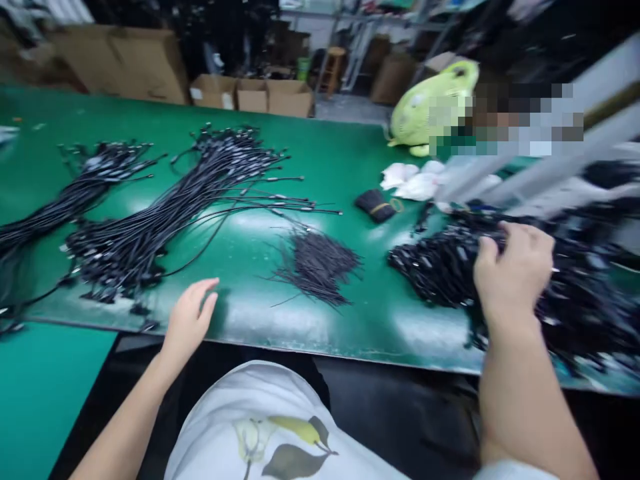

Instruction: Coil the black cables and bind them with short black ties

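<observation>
My left hand (193, 310) is above the near edge of the green table, its thumb and fingers apart and nothing in it. Beside it, to the left, lies a bundle of black cables (165, 207) with small connectors at the ends. My right hand (517, 267) is over a large heap of black cables (440, 260) on the right, thumb apart from the bent fingers; its fingertips are partly hidden. Between my hands is a loose pile of short, thin black strips (323, 263), perhaps cable ties.
Another black cable bundle (70, 200) lies far left. A small dark bundle with a band (375, 205), white crumpled material (413, 180) and a yellow-green plush-like object (425, 107) are toward the back right. Cardboard boxes (285, 99) stand behind the green table (340, 153). Pale slanted bars (550, 133) cross the right.
</observation>
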`<action>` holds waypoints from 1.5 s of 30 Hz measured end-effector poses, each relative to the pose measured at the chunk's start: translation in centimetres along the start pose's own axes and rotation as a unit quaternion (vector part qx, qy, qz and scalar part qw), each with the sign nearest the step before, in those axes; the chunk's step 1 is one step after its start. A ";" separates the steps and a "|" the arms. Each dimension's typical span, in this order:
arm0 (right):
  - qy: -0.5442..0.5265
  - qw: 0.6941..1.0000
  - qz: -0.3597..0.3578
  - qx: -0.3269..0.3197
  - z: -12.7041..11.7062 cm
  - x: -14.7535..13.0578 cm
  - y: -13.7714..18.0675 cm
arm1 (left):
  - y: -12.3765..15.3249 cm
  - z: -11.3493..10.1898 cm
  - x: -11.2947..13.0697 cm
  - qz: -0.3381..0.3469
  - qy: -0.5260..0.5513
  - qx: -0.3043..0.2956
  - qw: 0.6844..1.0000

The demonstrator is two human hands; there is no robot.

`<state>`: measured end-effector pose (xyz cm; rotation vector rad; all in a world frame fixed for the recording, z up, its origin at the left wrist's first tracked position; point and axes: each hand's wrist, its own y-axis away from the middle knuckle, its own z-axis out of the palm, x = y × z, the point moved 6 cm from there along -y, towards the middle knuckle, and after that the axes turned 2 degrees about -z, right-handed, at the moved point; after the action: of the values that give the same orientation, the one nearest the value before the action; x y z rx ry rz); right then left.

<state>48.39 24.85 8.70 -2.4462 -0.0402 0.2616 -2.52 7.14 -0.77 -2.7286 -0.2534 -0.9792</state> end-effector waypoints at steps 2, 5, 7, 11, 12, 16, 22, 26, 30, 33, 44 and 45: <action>-0.081 0.993 -0.082 -0.038 1.3 -4.1 0.9 | -1.0 -2.9 -2.5 -0.007 -0.106 0.073 0.992; -0.169 0.951 -0.202 -0.160 4.2 -11.6 2.7 | -2.1 -4.8 -5.8 -0.032 -0.236 0.092 0.967; -0.210 0.916 -0.266 -0.213 6.0 -16.8 3.6 | -2.7 -5.1 -7.2 -0.034 -0.279 0.080 0.956; -0.224 0.843 -0.382 -0.306 10.4 -28.4 4.1 | -3.8 -6.9 -8.9 -0.061 -0.334 0.123 0.932; -0.217 0.831 -0.402 -0.317 11.7 -31.4 3.9 | -4.1 -7.4 -9.4 -0.080 -0.344 0.124 0.927; -0.166 0.839 -0.414 -0.312 17.0 -42.2 2.9 | -5.1 -8.9 -10.4 -0.112 -0.332 0.096 0.932; -0.130 0.854 -0.398 -0.309 21.9 -45.5 0.3 | -3.8 -10.2 -10.4 -0.071 -0.212 0.087 0.971; -0.126 0.866 -0.385 -0.293 22.4 -42.1 -2.0 | -3.0 -9.6 -11.2 -0.087 -0.217 0.076 0.969; -0.145 0.833 -0.445 -0.296 21.2 -44.0 0.4 | -3.3 -8.2 -10.4 -0.066 -0.217 0.058 0.972; -0.168 0.804 -0.499 -0.276 19.7 -48.8 3.7 | -3.3 -8.3 -9.1 -0.040 -0.199 0.061 0.977; -0.227 0.762 -0.574 -0.198 11.1 -50.1 5.3 | -1.1 -6.8 -11.1 -0.113 0.129 -0.043 0.984; -0.253 0.757 -0.574 -0.183 9.9 -49.2 5.1 | -1.1 -6.2 -10.9 -0.115 0.169 -0.057 0.977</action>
<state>-1.95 22.31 6.70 -2.1331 -1.8909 0.3436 -14.83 5.57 -2.97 -2.6117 -0.4687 -1.5436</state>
